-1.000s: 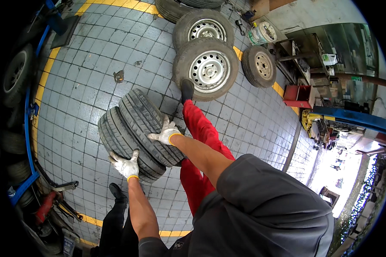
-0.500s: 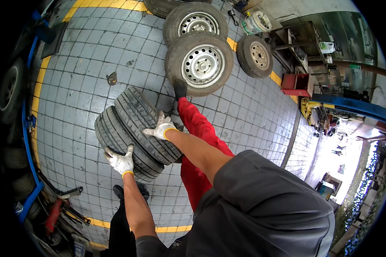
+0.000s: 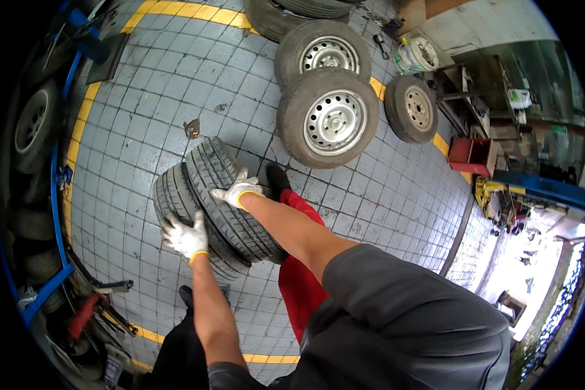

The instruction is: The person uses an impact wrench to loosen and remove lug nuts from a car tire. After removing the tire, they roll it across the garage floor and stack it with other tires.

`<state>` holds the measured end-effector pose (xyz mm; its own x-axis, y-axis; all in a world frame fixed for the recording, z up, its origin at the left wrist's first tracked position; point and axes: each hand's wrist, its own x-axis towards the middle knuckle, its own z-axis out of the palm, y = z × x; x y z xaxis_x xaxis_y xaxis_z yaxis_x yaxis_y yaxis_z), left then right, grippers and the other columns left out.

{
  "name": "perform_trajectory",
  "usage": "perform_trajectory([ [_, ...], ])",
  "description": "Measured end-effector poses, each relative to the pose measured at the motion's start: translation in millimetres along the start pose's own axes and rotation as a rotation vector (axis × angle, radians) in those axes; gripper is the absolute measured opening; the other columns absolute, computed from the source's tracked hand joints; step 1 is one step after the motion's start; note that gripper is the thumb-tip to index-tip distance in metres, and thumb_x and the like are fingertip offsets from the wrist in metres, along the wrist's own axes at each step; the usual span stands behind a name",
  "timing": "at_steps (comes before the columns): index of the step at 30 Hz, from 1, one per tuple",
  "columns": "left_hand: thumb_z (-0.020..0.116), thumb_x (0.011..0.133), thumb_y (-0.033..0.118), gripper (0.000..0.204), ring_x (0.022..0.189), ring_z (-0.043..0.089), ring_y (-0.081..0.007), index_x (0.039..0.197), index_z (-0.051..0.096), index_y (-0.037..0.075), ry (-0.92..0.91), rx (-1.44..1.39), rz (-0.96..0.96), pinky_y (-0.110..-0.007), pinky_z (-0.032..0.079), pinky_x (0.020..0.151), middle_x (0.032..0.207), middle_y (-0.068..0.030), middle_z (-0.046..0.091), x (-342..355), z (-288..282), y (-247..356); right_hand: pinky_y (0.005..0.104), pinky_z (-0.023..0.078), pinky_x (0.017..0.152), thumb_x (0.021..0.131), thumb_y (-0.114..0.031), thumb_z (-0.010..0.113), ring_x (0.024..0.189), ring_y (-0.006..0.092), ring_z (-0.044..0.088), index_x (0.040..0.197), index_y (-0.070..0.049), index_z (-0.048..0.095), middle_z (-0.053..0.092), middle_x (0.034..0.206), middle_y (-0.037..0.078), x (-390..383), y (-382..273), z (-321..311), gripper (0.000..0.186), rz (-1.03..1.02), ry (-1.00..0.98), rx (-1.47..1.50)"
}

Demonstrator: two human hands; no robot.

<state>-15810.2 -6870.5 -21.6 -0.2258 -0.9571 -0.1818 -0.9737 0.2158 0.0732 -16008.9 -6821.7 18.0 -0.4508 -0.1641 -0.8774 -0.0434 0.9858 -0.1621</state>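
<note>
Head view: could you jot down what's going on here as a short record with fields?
place: workshop with a grey tiled floor and yellow lines
left hand: gloved, flat on the tread of the left tyre
right hand: gloved, flat on the tread of the right tyre
tyres: two, upright, side by side, touching
legs: one in red trousers
nearby: three wheels with steel rims, beyond the tyres
further: red box to the right
</note>
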Motion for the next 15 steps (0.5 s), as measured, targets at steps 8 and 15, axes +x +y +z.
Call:
perform_trajectory([
  [8, 0.057, 0.089, 0.057, 0.075, 0.134, 0.033, -0.0513, 0.143, 0.042, 0.008, 0.208, 0.143, -0.019, -0.066, 0.022, 0.110, 0.148, -0.0239, 0.037, -31.4, 16.8, 41.4, 0.0456, 0.036, 0.111, 0.079, -0.080, 0.053, 0.136, 0.0418, 0.041, 0.152, -0.001, 0.022, 0.038, 0.145, 0.034, 48.0, 13.1, -9.2, 0.111, -0.144, -0.253, 0.056],
  [15, 0.051, 0.092, 0.059, 0.071, 0.136, 0.031, -0.0479, 0.143, 0.042, 0.011, 0.213, 0.145, -0.044, -0.066, 0.019, 0.112, 0.147, -0.0214, 0.038, -24.3, 14.0, 33.5, 0.0397, 0.042, 0.106, 0.093, -0.050, 0.050, 0.127, 0.0366, 0.053, 0.149, -0.002, 0.033, 0.054, 0.136, 0.026, 173.5, 118.1, -191.5, 0.076, 0.039, 0.330, -0.188],
])
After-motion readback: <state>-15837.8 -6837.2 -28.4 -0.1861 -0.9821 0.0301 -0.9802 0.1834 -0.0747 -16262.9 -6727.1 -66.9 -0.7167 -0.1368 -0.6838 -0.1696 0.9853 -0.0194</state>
